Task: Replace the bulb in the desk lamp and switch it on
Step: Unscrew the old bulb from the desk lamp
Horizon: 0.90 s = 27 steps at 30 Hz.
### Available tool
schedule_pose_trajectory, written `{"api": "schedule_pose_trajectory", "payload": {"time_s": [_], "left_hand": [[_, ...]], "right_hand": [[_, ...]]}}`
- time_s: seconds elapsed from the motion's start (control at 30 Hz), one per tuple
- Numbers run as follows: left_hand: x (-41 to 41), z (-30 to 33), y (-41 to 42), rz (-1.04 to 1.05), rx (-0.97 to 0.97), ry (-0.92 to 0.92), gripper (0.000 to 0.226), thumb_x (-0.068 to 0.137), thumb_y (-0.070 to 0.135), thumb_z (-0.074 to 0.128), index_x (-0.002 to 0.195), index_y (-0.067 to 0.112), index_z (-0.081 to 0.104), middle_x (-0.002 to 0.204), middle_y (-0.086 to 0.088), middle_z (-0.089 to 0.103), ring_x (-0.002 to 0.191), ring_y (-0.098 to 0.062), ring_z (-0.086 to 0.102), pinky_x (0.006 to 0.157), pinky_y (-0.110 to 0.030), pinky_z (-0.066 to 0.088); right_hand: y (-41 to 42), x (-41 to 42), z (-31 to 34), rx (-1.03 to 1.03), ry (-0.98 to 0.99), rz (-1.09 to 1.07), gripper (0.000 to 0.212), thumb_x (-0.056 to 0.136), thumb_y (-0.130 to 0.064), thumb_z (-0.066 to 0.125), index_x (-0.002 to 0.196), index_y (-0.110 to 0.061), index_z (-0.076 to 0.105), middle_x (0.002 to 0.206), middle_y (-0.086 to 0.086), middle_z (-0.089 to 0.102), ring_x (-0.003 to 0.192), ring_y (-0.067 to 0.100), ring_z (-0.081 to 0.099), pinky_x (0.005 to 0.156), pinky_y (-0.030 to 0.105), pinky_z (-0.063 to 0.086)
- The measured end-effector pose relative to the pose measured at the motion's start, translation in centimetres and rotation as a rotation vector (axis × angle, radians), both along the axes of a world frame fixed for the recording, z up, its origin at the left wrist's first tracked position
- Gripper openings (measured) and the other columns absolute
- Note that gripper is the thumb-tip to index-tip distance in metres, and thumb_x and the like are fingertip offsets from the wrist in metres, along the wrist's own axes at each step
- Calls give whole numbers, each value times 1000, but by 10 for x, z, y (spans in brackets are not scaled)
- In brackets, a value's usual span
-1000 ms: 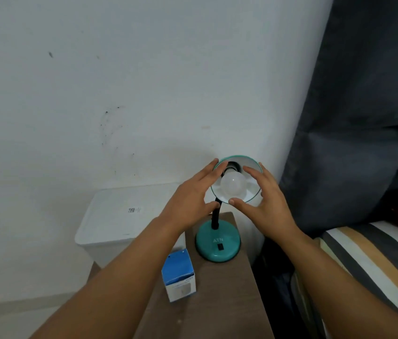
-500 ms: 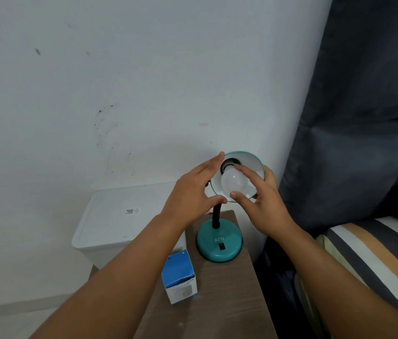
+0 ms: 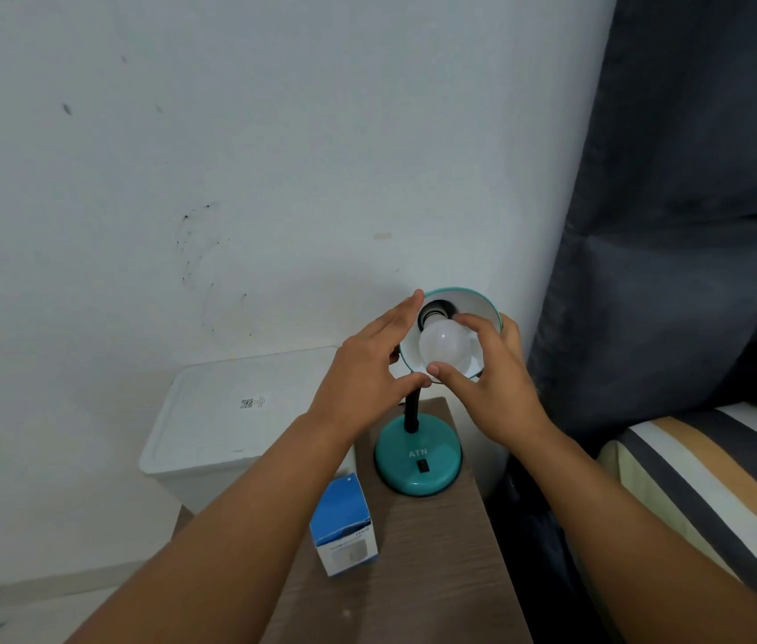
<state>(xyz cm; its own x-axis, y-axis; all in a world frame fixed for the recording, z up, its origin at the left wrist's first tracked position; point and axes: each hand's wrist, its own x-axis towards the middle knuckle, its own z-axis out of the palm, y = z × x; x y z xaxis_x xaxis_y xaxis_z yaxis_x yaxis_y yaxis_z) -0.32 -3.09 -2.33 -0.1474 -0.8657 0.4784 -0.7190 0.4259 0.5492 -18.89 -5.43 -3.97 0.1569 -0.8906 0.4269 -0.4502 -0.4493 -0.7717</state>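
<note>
The teal desk lamp (image 3: 418, 462) stands at the far end of the brown desk (image 3: 437, 550). Its shade (image 3: 479, 306) tips up and faces the person. The white bulb (image 3: 444, 343) sits in the shade, round end toward the person, base in the socket. The right hand (image 3: 488, 378) grips the bulb with thumb and fingers. The left hand (image 3: 367, 374) is open and cups the shade's left rim. A blue box (image 3: 344, 522) stands upright on the desk, near the lamp's base.

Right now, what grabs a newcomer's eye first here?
The frosted white bulb in the teal lamp shade, mid-frame by the wall, right hand pinching it while the left hand steadies the shade. Below stand the round teal lamp base and a small blue-and-white carton on the brown wooden table.
</note>
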Motion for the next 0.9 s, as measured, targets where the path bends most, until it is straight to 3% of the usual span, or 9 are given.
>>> {"api": "schedule_pose_trajectory", "payload": {"time_s": [0.13,0.23,0.33,0.43,0.57,0.7,0.9], "left_hand": [[1,-1,0,-6,6,5,103,78,24,86,155,44,21,155,13,42,119,-8,60,97,-30,54],[1,0,1,-13,15,20,100,79,27,84,155,45,22,155,15,41,118,-8,60,98,-29,54],[0,0,1,-14,23,24,96,82,29,82,154,48,21,155,17,39,113,-8,62,97,-28,54],[0,0,1,-15,25,25,99,80,26,84,154,47,22,155,16,40,111,-9,64,96,-30,55],[0,0,2,-9,24,27,104,77,20,85,154,47,22,155,15,41,113,-9,63,96,-30,55],[-2,-2,2,-18,28,48,103,77,17,85,154,46,23,155,14,41,119,-10,61,97,-30,55],[-2,-1,4,-13,37,49,101,79,20,84,154,46,23,156,15,40,118,-9,61,97,-27,55]], "right_hand": [[2,-1,2,38,-24,79,60,87,-35,70,138,-41,40,144,-9,23,125,8,35,105,38,45],[3,-2,4,40,0,69,68,82,-39,74,138,-42,35,143,-9,24,123,8,38,99,28,41],[3,0,5,49,-3,6,78,74,-45,79,137,-32,36,140,-9,30,117,6,39,92,23,38],[3,2,5,31,-3,-50,66,77,-45,77,131,-26,44,135,-6,35,114,9,43,90,25,39],[3,2,5,46,-36,-1,58,86,-39,70,137,-29,43,143,-4,32,120,9,40,97,26,38],[6,3,3,43,-50,-8,58,87,-36,68,138,-31,41,145,-5,29,124,10,40,100,27,38],[8,4,4,35,-22,-60,70,79,-42,75,137,-29,38,141,-7,33,116,4,38,93,26,39]]}}
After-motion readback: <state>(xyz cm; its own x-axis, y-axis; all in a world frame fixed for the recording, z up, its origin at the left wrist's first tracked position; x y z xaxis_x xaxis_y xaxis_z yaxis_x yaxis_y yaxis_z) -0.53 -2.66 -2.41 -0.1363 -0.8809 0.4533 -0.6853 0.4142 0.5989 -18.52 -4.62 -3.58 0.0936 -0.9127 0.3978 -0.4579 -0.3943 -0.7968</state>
